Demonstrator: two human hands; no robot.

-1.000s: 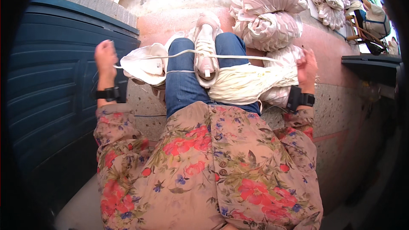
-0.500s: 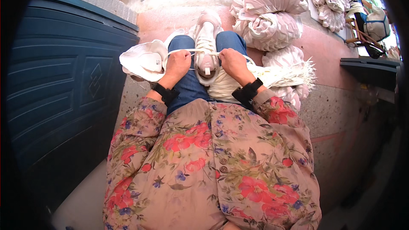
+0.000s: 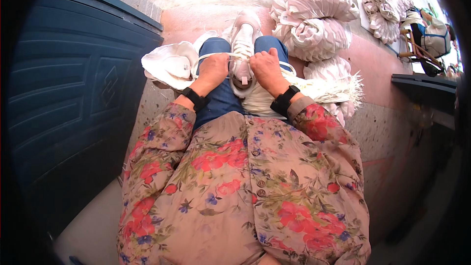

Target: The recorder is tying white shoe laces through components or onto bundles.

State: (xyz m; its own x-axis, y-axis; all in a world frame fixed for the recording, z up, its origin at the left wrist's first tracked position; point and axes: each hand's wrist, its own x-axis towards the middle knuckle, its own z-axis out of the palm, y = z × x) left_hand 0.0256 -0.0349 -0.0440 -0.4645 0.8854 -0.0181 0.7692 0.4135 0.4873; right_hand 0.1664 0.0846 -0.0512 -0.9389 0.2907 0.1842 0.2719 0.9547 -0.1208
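Note:
I sit with my legs in blue jeans (image 3: 221,95), one pale pink shoe (image 3: 244,44) resting on my knee. A white cord (image 3: 235,56) runs taut across the shoe. My left hand (image 3: 214,67) grips the cord at the shoe's left side. My right hand (image 3: 266,65) grips it at the shoe's right side. Both fists are closed and almost touch the shoe. A thick bundle of cream cord (image 3: 314,91) lies on my right thigh and fans out in a fringe to the right. Black bands sit on both wrists.
A white cloth hat (image 3: 169,64) lies left of my knee. Large bundles of pale coiled cord (image 3: 314,19) are stacked ahead on the pink floor. A dark blue panelled door (image 3: 73,93) fills the left. A person sits on a chair (image 3: 427,39) far right.
My hands were spread wide apart with the cord stretched between them. They came together at the shoe and now hold the cord close on either side of it.

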